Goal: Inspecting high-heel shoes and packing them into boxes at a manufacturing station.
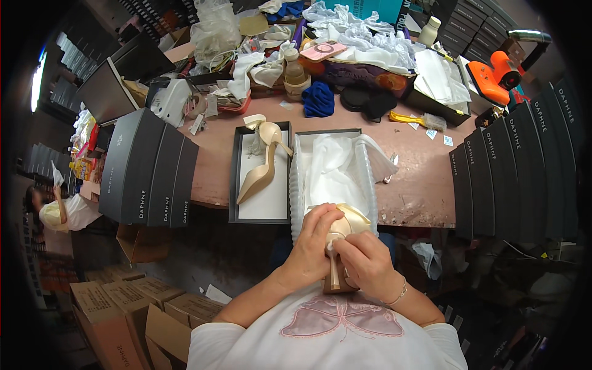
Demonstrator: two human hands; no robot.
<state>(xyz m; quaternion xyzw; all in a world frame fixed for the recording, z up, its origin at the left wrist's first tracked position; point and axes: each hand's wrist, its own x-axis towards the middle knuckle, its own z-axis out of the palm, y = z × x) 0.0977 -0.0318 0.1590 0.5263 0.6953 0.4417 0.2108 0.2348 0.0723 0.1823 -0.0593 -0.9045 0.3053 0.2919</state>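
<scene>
Close to my body, my left hand (313, 251) is closed around a cream satin high-heeled shoe (351, 217). The shoe's slim heel points toward me. My right hand (372, 262) presses pinched fingers to the back of the shoe, just above the heel. A small white bit shows by those fingertips, too little of it to name. Just beyond my hands lies an open box part lined with ribbed foam and white tissue paper (330, 169). Left of it, a matching shoe (262, 166) rests on its side in a shallow dark box lid (232, 209) with a white inside.
Dark shoeboxes stand in rows at the left (132, 172) and right (524, 166). Behind are a blue cloth (319, 100), a yellow-handled brush (416, 119), a pink phone (323, 50), a bottle (295, 71) and an orange tool (490, 80). Cartons (117, 308) sit on the floor; another person (71, 211) is far left.
</scene>
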